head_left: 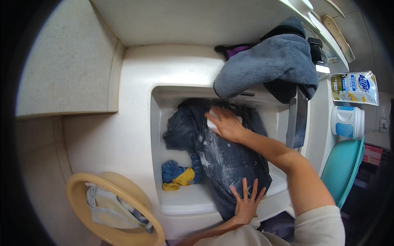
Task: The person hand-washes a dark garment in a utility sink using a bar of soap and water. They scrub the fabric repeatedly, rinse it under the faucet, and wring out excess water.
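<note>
A dark, wet garment [227, 160] with whitish suds lies spread over the white laundry sink [184, 204]. My right hand [226, 123] is on its upper part, closed over a white block [211, 120] that looks like a bar of soap. Near the sink's front edge, my left hand [247, 201] lies flat on the garment with fingers spread. Blue cloth [172, 169] and yellow cloth [184, 177] sit at the sink's lower left, beside the dark garment.
A grey towel [267, 61] drapes over the sink's back right. A beige basin [74, 196] with clothes stands at lower left. At right are a detergent pouch [354, 87], a white tub [347, 122], a teal basin [341, 172] and a brush [338, 37].
</note>
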`<move>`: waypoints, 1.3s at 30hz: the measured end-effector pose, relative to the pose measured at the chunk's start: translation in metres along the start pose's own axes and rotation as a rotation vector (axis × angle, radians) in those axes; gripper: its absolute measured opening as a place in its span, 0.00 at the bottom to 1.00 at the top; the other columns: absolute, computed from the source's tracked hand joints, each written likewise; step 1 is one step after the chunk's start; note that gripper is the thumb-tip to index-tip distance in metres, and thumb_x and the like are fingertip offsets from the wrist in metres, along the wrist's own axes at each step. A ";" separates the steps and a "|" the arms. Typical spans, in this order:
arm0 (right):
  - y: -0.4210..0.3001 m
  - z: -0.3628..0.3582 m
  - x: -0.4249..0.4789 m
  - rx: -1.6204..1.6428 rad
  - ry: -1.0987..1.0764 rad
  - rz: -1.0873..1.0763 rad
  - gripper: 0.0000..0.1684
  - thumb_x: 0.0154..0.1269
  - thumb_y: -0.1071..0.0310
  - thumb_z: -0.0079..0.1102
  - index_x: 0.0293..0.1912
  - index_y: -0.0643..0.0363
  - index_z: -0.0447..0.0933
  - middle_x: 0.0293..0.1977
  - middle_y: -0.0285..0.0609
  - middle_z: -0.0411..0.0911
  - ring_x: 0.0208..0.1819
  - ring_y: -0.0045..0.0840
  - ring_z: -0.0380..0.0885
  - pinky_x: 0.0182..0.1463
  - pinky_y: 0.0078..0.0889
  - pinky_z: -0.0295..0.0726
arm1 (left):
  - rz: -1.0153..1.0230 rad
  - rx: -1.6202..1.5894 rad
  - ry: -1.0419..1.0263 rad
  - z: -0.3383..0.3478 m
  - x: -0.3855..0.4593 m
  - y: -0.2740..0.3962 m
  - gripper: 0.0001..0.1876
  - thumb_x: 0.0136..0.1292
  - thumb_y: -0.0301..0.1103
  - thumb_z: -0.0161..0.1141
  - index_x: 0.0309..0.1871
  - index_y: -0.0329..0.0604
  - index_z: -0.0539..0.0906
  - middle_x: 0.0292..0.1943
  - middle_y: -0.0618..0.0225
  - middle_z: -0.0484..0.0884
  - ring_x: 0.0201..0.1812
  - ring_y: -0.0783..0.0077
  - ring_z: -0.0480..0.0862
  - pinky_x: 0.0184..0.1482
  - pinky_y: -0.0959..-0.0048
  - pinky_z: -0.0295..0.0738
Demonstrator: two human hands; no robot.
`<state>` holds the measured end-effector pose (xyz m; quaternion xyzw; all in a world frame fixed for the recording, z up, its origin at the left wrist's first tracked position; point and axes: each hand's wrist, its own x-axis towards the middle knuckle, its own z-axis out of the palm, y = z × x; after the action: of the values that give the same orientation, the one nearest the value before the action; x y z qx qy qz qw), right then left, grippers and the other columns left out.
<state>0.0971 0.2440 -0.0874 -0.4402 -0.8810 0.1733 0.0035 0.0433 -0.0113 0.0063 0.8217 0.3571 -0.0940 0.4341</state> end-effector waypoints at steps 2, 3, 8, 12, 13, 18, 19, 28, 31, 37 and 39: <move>0.004 0.001 0.004 0.076 -0.083 0.033 0.34 0.68 0.57 0.65 0.70 0.51 0.69 0.69 0.52 0.68 0.60 0.51 0.74 0.64 0.51 0.75 | -0.007 0.057 0.071 0.001 -0.001 0.000 0.66 0.39 0.68 0.76 0.84 0.67 0.56 0.85 0.46 0.41 0.79 0.19 0.39 0.59 0.04 0.43; 0.002 0.001 -0.007 0.093 -0.027 0.049 0.34 0.68 0.57 0.65 0.71 0.51 0.69 0.69 0.51 0.68 0.60 0.49 0.74 0.64 0.51 0.75 | 0.000 0.018 0.014 0.003 -0.001 0.000 0.64 0.41 0.69 0.75 0.84 0.67 0.56 0.85 0.46 0.41 0.80 0.20 0.39 0.59 0.04 0.43; -0.013 -0.006 -0.071 0.210 -0.183 -0.452 0.43 0.61 0.52 0.69 0.73 0.49 0.67 0.68 0.55 0.68 0.56 0.42 0.77 0.61 0.50 0.77 | -0.025 -0.046 -0.035 0.005 0.005 0.002 0.53 0.55 0.72 0.64 0.83 0.68 0.59 0.85 0.50 0.42 0.81 0.23 0.37 0.59 0.03 0.38; 0.019 0.038 -0.018 0.081 0.019 -0.056 0.34 0.65 0.54 0.67 0.68 0.51 0.72 0.65 0.53 0.70 0.56 0.48 0.76 0.59 0.52 0.77 | -0.001 -0.012 0.106 0.001 0.002 -0.007 0.46 0.60 0.66 0.64 0.81 0.72 0.63 0.85 0.55 0.44 0.81 0.24 0.37 0.59 0.04 0.37; 0.029 0.053 -0.004 0.034 0.196 -0.076 0.33 0.65 0.53 0.67 0.66 0.53 0.73 0.64 0.53 0.70 0.56 0.49 0.76 0.60 0.52 0.77 | -0.004 0.017 0.095 0.000 0.000 -0.010 0.45 0.60 0.65 0.64 0.81 0.73 0.63 0.85 0.56 0.45 0.81 0.24 0.38 0.59 0.04 0.37; 0.034 0.068 -0.046 0.249 0.006 -0.022 0.32 0.68 0.53 0.65 0.67 0.53 0.72 0.63 0.54 0.70 0.57 0.52 0.76 0.59 0.54 0.77 | 0.046 0.014 0.253 0.001 -0.003 -0.016 0.37 0.64 0.61 0.64 0.77 0.72 0.71 0.83 0.57 0.52 0.81 0.26 0.42 0.62 0.06 0.38; 0.026 0.054 -0.066 0.382 0.013 -0.070 0.32 0.69 0.53 0.65 0.68 0.53 0.71 0.62 0.56 0.71 0.56 0.53 0.77 0.60 0.54 0.77 | 0.035 0.043 0.240 0.001 -0.001 -0.015 0.36 0.65 0.60 0.63 0.77 0.72 0.71 0.83 0.58 0.53 0.80 0.25 0.43 0.62 0.06 0.38; 0.044 0.041 -0.024 0.102 0.287 -0.010 0.32 0.67 0.55 0.66 0.66 0.54 0.72 0.64 0.52 0.70 0.60 0.49 0.75 0.60 0.49 0.79 | -0.022 0.133 0.207 -0.009 0.014 -0.020 0.33 0.70 0.37 0.61 0.79 0.65 0.70 0.85 0.54 0.48 0.79 0.18 0.41 0.59 0.04 0.32; 0.056 0.058 -0.009 0.053 0.231 -0.096 0.32 0.68 0.53 0.65 0.68 0.50 0.70 0.63 0.50 0.69 0.55 0.47 0.76 0.60 0.50 0.78 | -0.005 0.058 0.089 -0.016 0.016 -0.026 0.32 0.67 0.37 0.64 0.76 0.64 0.74 0.83 0.52 0.53 0.80 0.18 0.41 0.59 0.04 0.32; 0.045 0.046 -0.030 0.129 0.348 -0.090 0.33 0.67 0.52 0.67 0.67 0.48 0.71 0.63 0.49 0.69 0.57 0.47 0.76 0.61 0.50 0.78 | 0.040 0.093 0.141 -0.019 0.017 -0.026 0.35 0.59 0.41 0.73 0.73 0.59 0.79 0.81 0.47 0.58 0.80 0.18 0.41 0.57 0.02 0.32; 0.050 0.057 -0.028 0.129 0.263 -0.097 0.33 0.67 0.53 0.67 0.68 0.49 0.70 0.63 0.50 0.69 0.59 0.48 0.76 0.62 0.50 0.77 | 0.046 0.093 0.142 -0.016 0.016 -0.027 0.35 0.59 0.41 0.72 0.73 0.58 0.78 0.81 0.46 0.57 0.80 0.18 0.41 0.57 0.02 0.32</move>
<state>0.1437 0.2321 -0.1522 -0.4150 -0.8801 0.1700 0.1557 0.0341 0.0198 -0.0089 0.8535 0.3633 -0.0419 0.3712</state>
